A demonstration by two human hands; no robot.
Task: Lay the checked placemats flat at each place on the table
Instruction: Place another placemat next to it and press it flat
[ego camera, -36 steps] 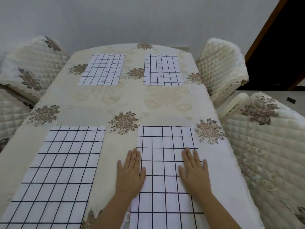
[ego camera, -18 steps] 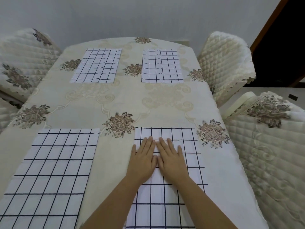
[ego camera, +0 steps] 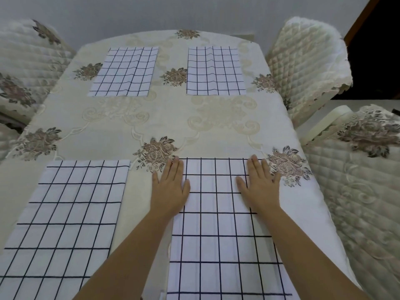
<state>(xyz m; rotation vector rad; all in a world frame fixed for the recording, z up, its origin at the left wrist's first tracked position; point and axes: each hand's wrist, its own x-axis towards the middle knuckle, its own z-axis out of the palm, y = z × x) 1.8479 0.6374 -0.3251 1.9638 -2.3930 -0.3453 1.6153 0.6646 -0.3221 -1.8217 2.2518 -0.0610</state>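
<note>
Now smoothing: white black-checked cloth placemat [ego camera: 218,239] lies at near-right place on cream floral-clothed bench [ego camera: 173,122]. Left hand [ego camera: 170,189], right hand [ego camera: 258,187] flat on its far corners, each grip wide, fingers straight, holding nothing. Press lightly, sweep outward evenly, lest mat drag askew.

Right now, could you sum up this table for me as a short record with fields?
Table cover: cream tablecloth with embroidered flowers
Placemats: four checked, white with dark lines
Near right placemat: flat, under both hands
Left hand: flat, fingers straight, pressing its left edge
Right hand: flat, pressing near its right edge
Near left placemat: flat, untouched
Far left placemat; far right placemat: laid out, faintly rippled
Seating: quilted chairs around the table
</note>
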